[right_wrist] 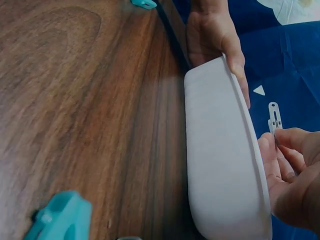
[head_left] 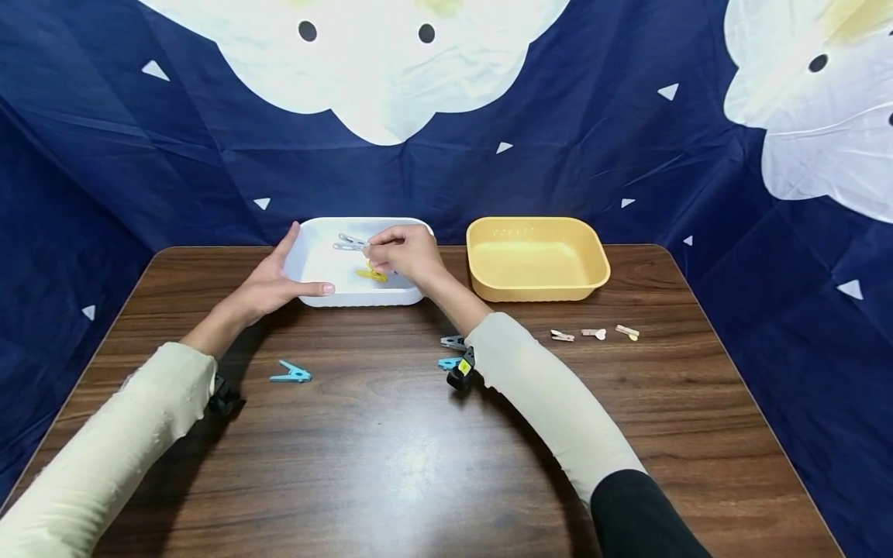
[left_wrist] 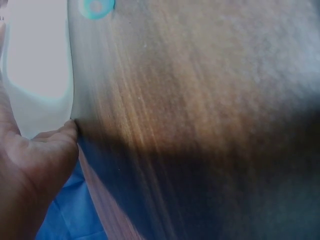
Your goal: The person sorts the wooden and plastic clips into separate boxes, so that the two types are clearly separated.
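Observation:
My left hand (head_left: 268,283) rests around the left end of a white plastic tub (head_left: 363,297), its straight thumb along the front rim and its other fingers spread at the side. Over the tub's right half, my right hand (head_left: 408,252) pinches a grey clothespin (head_left: 351,242) between thumb and fingers. The right wrist view shows the clothespin's slotted legs (right_wrist: 274,115) pointing away from the fingertips. Inside the tub lies a yellow clothespin (head_left: 372,274), partly covered by the right hand.
A yellow tub (head_left: 537,294) stands to the right. Turquoise clothespins (head_left: 291,373) lie in front of the white tub, with a dark grey clothespin (head_left: 452,342) beside the right forearm. Three small wooden clothespins (head_left: 594,334) lie at right. A blue curtain (head_left: 446,182) hangs behind the table.

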The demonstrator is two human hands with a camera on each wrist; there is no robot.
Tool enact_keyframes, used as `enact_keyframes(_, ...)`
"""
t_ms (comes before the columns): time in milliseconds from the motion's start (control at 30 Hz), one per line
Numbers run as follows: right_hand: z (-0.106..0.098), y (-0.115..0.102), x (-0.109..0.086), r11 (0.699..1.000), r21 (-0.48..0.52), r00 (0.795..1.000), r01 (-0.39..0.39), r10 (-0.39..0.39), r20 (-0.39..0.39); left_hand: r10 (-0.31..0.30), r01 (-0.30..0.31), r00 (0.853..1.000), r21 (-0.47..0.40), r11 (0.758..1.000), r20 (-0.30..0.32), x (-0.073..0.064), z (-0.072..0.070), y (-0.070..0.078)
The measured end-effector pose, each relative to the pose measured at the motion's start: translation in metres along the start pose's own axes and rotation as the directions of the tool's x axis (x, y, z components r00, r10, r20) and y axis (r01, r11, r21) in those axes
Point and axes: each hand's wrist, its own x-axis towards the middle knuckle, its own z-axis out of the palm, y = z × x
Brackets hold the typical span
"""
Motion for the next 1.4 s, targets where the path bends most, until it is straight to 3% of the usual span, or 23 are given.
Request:
enact_keyframes(233, 0.008, -0.006, 0.005, 1.0, 0.011, 1.0, 0.004, -0.004, 0.014, 0.008, -0.008, 1.0, -0.002, 1.0, -0.007, 0.0, 0.001, 0.0)
enact_keyframes(467, 0.015, -0.007, 0.008, 1.0, -0.008, 1.0, 0.009, -0.009, -0.025, 0.011, -0.011, 1.0, -0.007, 1.0, -0.006, 0.0, 0.001, 0.0)
enact_keyframes(800, 0.014, -0.008, 0.007, 0.998, -0.053, 0.999, -0.037, 0.038, 0.02, 0.023, -0.023, 1.0, -0.011, 1.0, -0.011, 0.0, 0.001, -0.001)
enact_keyframes(1200, 0.008, -0.002, -0.012, 0.999, -0.035, 0.998, 0.019, -0.017, 0.063, 0.022, -0.022, 1.0, -0.006, 1.0, -0.008, -0.001, 0.002, 0.001)
enact_keyframes(1400, 0.006, 0.0, -0.019, 0.998, 0.031, 0.994, 0.047, -0.05, 0.093, 0.035, -0.035, 0.999, -0.019, 0.999, -0.014, -0.001, 0.002, 0.001)
